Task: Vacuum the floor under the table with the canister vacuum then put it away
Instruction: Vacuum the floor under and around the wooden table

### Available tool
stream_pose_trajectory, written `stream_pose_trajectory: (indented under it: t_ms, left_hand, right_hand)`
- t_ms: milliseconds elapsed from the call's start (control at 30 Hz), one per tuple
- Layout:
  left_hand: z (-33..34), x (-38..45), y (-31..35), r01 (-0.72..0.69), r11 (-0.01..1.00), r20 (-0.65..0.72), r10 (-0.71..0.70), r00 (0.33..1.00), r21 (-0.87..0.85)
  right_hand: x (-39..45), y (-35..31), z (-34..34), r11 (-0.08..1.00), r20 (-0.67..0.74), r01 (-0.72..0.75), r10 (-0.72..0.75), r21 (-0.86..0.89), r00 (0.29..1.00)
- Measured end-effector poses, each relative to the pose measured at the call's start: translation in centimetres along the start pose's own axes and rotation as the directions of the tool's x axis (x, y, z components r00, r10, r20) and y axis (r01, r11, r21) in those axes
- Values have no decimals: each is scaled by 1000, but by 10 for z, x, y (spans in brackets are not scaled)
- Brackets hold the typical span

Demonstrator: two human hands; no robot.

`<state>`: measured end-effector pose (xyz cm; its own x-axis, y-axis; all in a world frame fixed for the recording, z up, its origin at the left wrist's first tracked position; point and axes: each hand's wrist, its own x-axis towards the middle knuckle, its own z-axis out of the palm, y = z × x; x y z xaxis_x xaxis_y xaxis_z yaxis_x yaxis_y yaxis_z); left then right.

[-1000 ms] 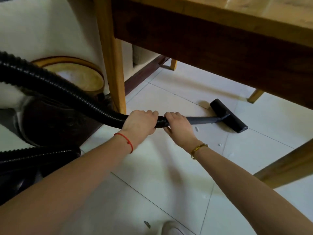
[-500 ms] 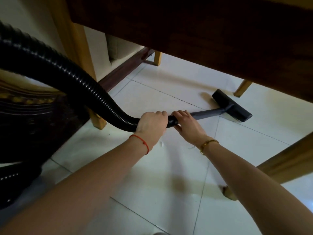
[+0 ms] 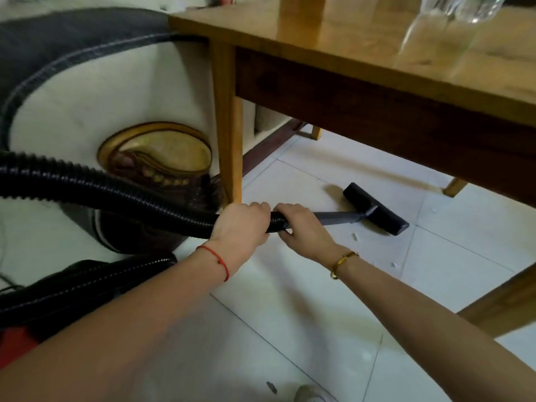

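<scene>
My left hand (image 3: 240, 224) grips the ribbed black vacuum hose (image 3: 101, 187) where it meets the grey wand (image 3: 338, 218). Just ahead of it, my right hand (image 3: 303, 227) holds the same joint. The wand runs right to a black floor nozzle (image 3: 377, 208) lying flat on the white tiles under the wooden table (image 3: 362, 62). Part of the canister vacuum (image 3: 17, 335), black and red, shows at the lower left, mostly hidden by my left arm.
A table leg (image 3: 229, 146) stands right behind my left hand. A cream sofa with a carved gold-and-dark arm (image 3: 156, 152) fills the left. Small white scraps (image 3: 354, 237) lie on the tiles near the nozzle. Another wooden leg (image 3: 504, 303) slants at right. A clear plastic bottle (image 3: 461, 7) is on the table.
My view has risen, so the tabletop now shows. Both hands keep their hold on the hose. The nozzle has pulled back slightly toward me, and the hose now lies flatter.
</scene>
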<state>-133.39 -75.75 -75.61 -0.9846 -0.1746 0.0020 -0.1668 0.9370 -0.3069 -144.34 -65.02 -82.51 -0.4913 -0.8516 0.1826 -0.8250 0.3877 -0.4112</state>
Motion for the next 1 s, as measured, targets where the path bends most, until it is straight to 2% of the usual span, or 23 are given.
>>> stream_pose_trajectory:
  t_ms: [233, 433, 533, 633, 767, 1000]
  left_hand:
    - [-12, -53, -53, 93, 996, -2, -93, 996, -15]
    - [2, -76, -62, 142, 989, -12, -142, 990, -31]
    - [16, -73, -54, 147, 988, -18, -148, 989, -46]
    - [32, -58, -35, 157, 984, 10, -157, 988, -82]
    - [50, -20, -4, 182, 977, 15, -182, 983, -114]
    - [74, 70, 36, 153, 978, -26, -158, 987, -145]
  right_hand:
    - [26, -80, 13, 990, 52, 51, -58, 128, 997]
    - [33, -100, 33, 984, 53, 112, -121, 139, 991]
    - [30, -86, 39, 980, 57, 145, -153, 137, 987]
    - [27, -60, 45, 989, 89, 140, -145, 57, 985]
    - [26, -15, 46, 996, 119, 87, -87, 4, 989]
    - [41, 65, 34, 987, 43, -74, 81, -144, 996]
